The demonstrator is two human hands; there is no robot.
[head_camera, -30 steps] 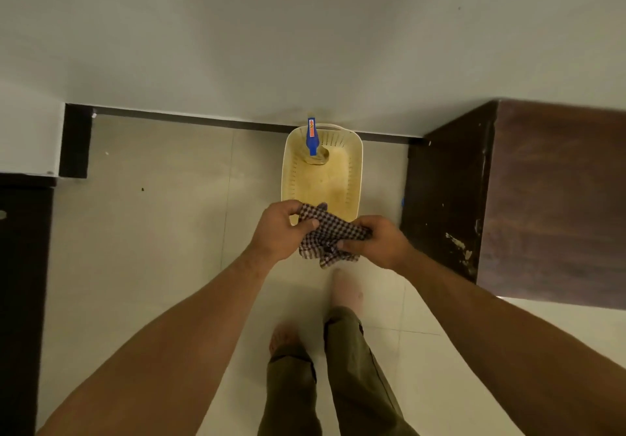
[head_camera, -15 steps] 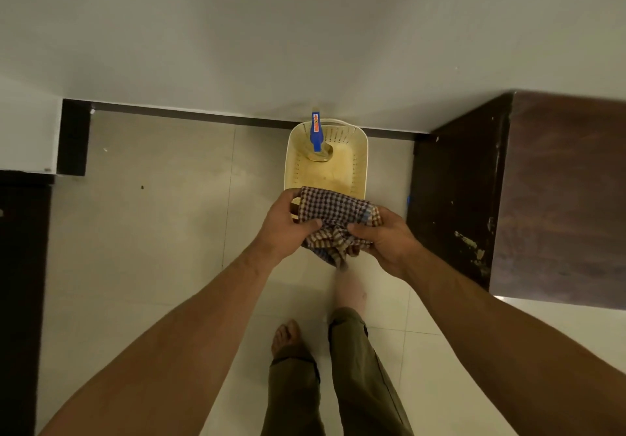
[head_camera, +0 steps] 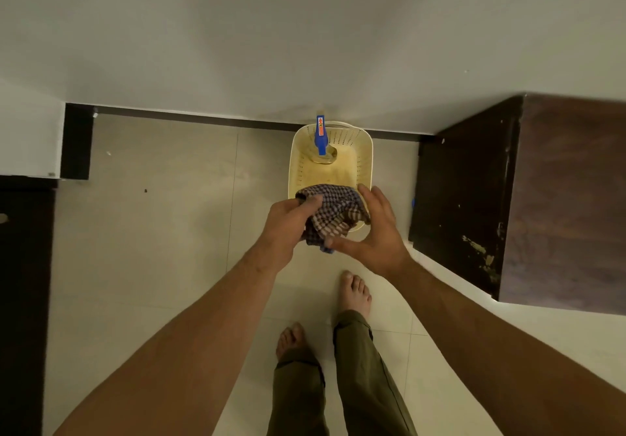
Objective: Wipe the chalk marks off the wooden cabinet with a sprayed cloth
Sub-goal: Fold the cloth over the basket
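A bunched checked cloth [head_camera: 333, 214] hangs over the near end of a cream plastic basket [head_camera: 364, 161] on the floor. My left hand [head_camera: 288, 227] grips the cloth from the left. My right hand [head_camera: 374, 232] is spread beside it on the right, fingers straight, thumb under the cloth's lower edge. A spray bottle with a blue nozzle [head_camera: 320, 141] lies in the basket's far end. The dark wooden cabinet [head_camera: 542, 198] stands to the right, with pale marks low on its side [head_camera: 481, 252].
A pale wall [head_camera: 305, 46] with a dark skirting runs behind the basket. Dark furniture [head_camera: 20, 300] fills the left edge. My bare feet [head_camera: 354, 291] and olive trousers stand on light floor tiles just behind my hands.
My right hand has let go of the cloth and spread its fingers. The cloth, now in my left hand alone, has moved a little forward over the basket's near end.
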